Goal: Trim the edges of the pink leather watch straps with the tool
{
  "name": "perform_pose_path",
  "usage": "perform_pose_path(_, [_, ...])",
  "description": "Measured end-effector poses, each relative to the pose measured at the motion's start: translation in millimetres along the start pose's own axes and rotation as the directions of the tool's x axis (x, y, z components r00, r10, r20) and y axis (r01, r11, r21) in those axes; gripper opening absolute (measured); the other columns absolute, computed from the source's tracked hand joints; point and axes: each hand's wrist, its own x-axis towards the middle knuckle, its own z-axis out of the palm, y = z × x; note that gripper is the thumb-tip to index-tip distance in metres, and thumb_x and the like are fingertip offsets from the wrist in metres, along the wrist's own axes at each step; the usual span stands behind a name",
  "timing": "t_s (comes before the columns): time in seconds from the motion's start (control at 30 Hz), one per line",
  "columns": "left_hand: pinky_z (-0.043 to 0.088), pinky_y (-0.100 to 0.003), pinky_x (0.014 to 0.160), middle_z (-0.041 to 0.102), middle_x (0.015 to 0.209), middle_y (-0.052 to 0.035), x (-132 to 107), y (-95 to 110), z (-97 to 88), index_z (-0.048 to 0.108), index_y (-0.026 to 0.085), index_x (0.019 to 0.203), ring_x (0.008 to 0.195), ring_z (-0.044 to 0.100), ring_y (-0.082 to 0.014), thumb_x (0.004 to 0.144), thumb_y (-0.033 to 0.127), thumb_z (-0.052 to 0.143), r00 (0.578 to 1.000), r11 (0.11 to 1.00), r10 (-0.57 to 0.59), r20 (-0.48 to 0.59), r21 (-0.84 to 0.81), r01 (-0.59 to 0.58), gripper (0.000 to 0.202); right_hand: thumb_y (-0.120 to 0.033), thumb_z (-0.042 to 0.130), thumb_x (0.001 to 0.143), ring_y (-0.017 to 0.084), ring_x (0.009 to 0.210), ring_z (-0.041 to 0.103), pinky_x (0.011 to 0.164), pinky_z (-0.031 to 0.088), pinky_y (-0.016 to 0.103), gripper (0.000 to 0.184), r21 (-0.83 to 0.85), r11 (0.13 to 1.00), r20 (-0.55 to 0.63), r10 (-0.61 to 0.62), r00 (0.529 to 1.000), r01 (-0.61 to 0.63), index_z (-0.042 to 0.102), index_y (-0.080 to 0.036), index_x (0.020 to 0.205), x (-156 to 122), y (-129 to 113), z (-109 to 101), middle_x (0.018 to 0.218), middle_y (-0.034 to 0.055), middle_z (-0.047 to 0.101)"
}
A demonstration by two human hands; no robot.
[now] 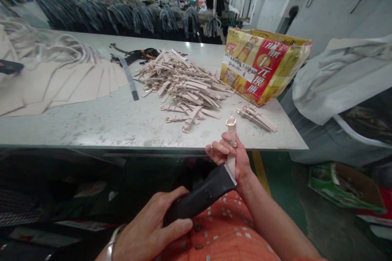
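Workbench scene, seen from left to right. At far left, on a white-topped workbench, fanned pale leather blanks lie beneath a tangle of white cords. Just right of them are a grey strip and a dark strap bundle. Centre, a loose heap of pale watch straps with metal buckles covers the tabletop. Foreground, the left hand, a metal bangle at its wrist, wraps around a black clipper-shaped tool held above an orange patterned garment. The tool's pale edge touches the lower end of a single pale watch strap, held upright just off the table edge, buckle uppermost, by the partly curled fingers of the right hand. Right of this lie a small strap bundle and a yellow-and-red printed carton. At far right are a white sack and, on the floor, a green carton.
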Motion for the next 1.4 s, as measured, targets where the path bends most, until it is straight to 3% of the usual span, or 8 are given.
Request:
perform_pose_path(0.2, [0.045, -0.026, 0.073, 0.065, 0.086, 0.0003, -2.8, -0.1, -1.8, 0.062, 0.022, 0.097, 0.079, 0.057, -0.0186, 0.074, 0.056, 0.046, 1.0, 1.0, -0.006, -0.01, 0.0, 0.006, 0.044, -0.061, 0.042, 0.082, 0.009, 0.045, 0.035, 0.073, 0.048, 0.033, 0.048, -0.303, 0.951, -0.087, -0.095, 0.992, 0.064, 0.052, -0.019, 0.062, 0.3, 4.4, 2.1, 0.039, -0.0096, 0.022])
perform_pose_path(0.43, [0.045, -0.023, 0.068, 0.066, 0.084, 0.001, 0.4, 1.8, -3.6, 0.062, 0.021, 0.096, 0.076, 0.057, -0.0167, 0.075, 0.054, 0.046, 1.0, 1.0, 0.019, 0.001, 0.004, -0.019, 0.042, -0.033, 0.047, 0.087, 0.011, 0.054, 0.045, 0.075, 0.049, 0.033, 0.026, -0.466, 0.877, 0.019, -0.124, 0.992, 0.118, 0.056, -0.017, 0.069, -1.5, 4.3, 7.0, 0.043, -0.0071, 0.032])
perform_pose_path(0.63, [0.043, -0.024, 0.067, 0.066, 0.081, 0.0015, -0.2, 5.6, -5.7, 0.062, 0.021, 0.092, 0.074, 0.057, -0.0169, 0.075, 0.056, 0.045, 1.0, 1.0, 0.02, -0.01, 0.005, -0.02, 0.042, -0.032, 0.041, 0.09, 0.012, 0.058, 0.056, 0.083, 0.048, 0.039, 0.027, -0.388, 0.916, 0.033, -0.101, 0.994, 0.106, 0.057, -0.018, 0.074, -1.8, 0.4, 7.0, 0.045, -0.0062, 0.043])
perform_pose_path(0.73, [0.044, -0.024, 0.067, 0.066, 0.082, 0.0013, 0.3, 7.2, -7.1, 0.062, 0.021, 0.092, 0.075, 0.057, -0.0172, 0.076, 0.056, 0.045, 0.999, 1.0, 0.005, -0.037, -0.018, -0.006, 0.042, -0.032, 0.039, 0.091, 0.012, 0.054, 0.059, 0.095, 0.041, 0.042, 0.027, -0.342, 0.936, 0.035, -0.079, 0.996, 0.086, 0.059, -0.019, 0.078, -1.3, 6.2, 3.6, 0.04, -0.0083, 0.043])
perform_pose_path(0.8, [0.044, -0.025, 0.068, 0.066, 0.085, 0.001, 1.3, 6.9, -7.9, 0.062, 0.021, 0.093, 0.077, 0.058, -0.0179, 0.076, 0.054, 0.045, 0.998, 1.0, -0.01, -0.057, -0.03, 0.009, 0.041, -0.033, 0.041, 0.09, 0.015, 0.063, 0.064, 0.099, 0.036, 0.043, 0.027, -0.326, 0.943, 0.024, -0.056, 0.998, 0.061, 0.061, -0.018, 0.082, -0.2, 11.6, 2.0, 0.044, -0.0063, 0.051])
perform_pose_path(0.9, [0.044, -0.025, 0.067, 0.067, 0.086, 0.0006, 2.3, 3.8, -7.5, 0.062, 0.021, 0.095, 0.076, 0.058, -0.0183, 0.075, 0.054, 0.047, 0.998, 0.999, -0.002, -0.063, -0.038, 0.0, 0.042, -0.036, 0.041, 0.089, 0.019, 0.093, 0.064, 0.101, 0.035, 0.044, 0.028, -0.261, 0.964, -0.01, -0.064, 0.998, 0.059, 0.063, -0.018, 0.092, 2.4, 13.6, 3.2, 0.077, 0.0021, 0.07])
perform_pose_path(1.0, [0.045, -0.025, 0.068, 0.067, 0.087, 0.0004, 1.7, -0.2, -4.9, 0.062, 0.021, 0.096, 0.078, 0.059, -0.0187, 0.075, 0.054, 0.048, 0.997, 0.999, -0.013, -0.071, -0.033, 0.011, 0.042, -0.038, 0.038, 0.089, 0.019, 0.108, 0.057, 0.101, 0.035, 0.045, 0.031, -0.229, 0.969, -0.024, -0.095, 0.995, 0.087, 0.063, -0.02, 0.096, 4.8, 5.3, 7.9, 0.102, 0.0049, 0.068])
perform_pose_path(1.4, [0.045, -0.026, 0.069, 0.067, 0.087, -0.0009, -1.5, -1.1, -2.5, 0.063, 0.021, 0.099, 0.079, 0.058, -0.0194, 0.075, 0.055, 0.046, 0.997, 1.0, -0.016, -0.069, -0.021, 0.014, 0.045, -0.032, 0.037, 0.09, 0.017, 0.111, 0.055, 0.102, 0.033, 0.047, 0.031, -0.156, 0.97, -0.021, -0.19, 0.982, 0.185, 0.066, -0.022, 0.09, 5.1, -21.3, 4.3, 0.093, 0.0016, 0.071])
